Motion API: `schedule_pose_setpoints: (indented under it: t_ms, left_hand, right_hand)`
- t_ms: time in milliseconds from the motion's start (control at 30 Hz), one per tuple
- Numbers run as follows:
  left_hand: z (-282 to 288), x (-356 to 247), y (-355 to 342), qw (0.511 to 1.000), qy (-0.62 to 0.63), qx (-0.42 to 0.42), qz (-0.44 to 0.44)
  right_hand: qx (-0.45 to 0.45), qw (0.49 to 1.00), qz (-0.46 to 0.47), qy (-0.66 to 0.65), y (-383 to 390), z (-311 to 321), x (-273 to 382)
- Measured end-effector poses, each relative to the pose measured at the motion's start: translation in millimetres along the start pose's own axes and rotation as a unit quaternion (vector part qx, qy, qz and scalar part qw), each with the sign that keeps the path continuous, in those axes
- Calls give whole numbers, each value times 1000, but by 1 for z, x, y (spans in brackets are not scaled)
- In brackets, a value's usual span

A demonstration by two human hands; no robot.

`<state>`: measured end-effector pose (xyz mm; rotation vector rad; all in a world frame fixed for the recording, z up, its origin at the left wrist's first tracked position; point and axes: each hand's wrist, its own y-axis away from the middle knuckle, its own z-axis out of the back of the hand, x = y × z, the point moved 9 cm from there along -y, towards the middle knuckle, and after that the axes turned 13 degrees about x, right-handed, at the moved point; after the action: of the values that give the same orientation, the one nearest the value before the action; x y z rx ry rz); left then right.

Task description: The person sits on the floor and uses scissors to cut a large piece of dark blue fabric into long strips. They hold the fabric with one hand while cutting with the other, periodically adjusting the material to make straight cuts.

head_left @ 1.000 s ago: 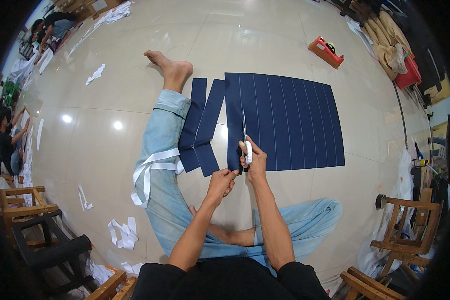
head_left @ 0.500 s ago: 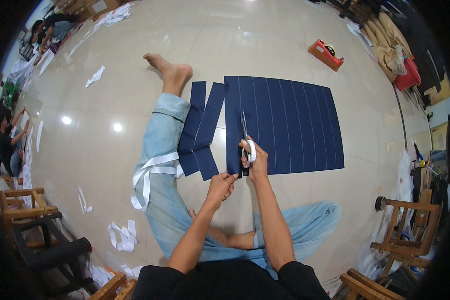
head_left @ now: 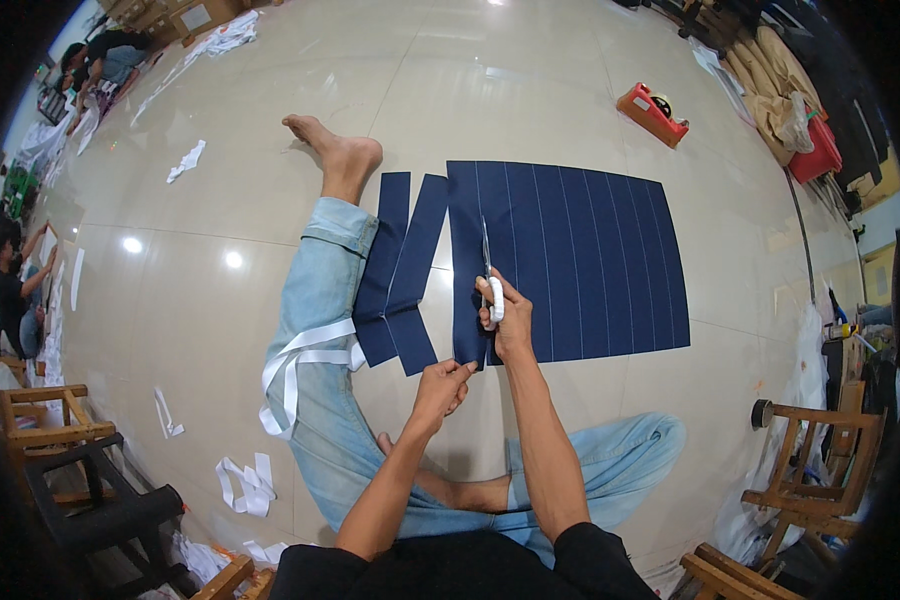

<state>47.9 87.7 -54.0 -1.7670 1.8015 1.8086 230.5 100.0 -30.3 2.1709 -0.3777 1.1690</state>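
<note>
While left hand (head_left: 442, 390) pinches near edge of navy cloth (head_left: 590, 260), right hand (head_left: 514, 325) grips scissors (head_left: 496, 302); wide floor (head_left: 520, 95) beyond.

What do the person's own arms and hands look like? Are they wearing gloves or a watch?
No gloves or watch show. The ungloved left hand and ungloved right hand are both bare, and so are the slim forearms. Higher up are plain black cloth sleeves, with no markings showing. A thin ring would be too small to tell.
</note>
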Motion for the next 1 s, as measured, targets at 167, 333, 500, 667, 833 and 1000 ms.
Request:
schedule_pose_setpoints:
  t_ms: [167,333,500,667,833,1000]
  left_hand:
    - [-1,1,-2,1000,9,1,-1]
    - [0,0,-1,1000,2,-3,1]
    - [0,-1,-1,1000,-2,-1,5]
    - [-2,-4,0,1000,-2,-2,9]
    - [-2,0,-2,1000,5,-4,19]
    - [-2,-2,-3,1000,5,-3,15]
  right_hand:
    - [5,1000,1,20,-1,1,-2]
    - [0,1000,-5,12,-4,1,1]
    - [-5,1000,0,-10,-15,-3,16]
    - [-5,1000,7,-17,-34,-5,23]
    - [-11,1000,6,2,-43,-6,22]
    - [-3,1000,3,17,-46,-4,17]
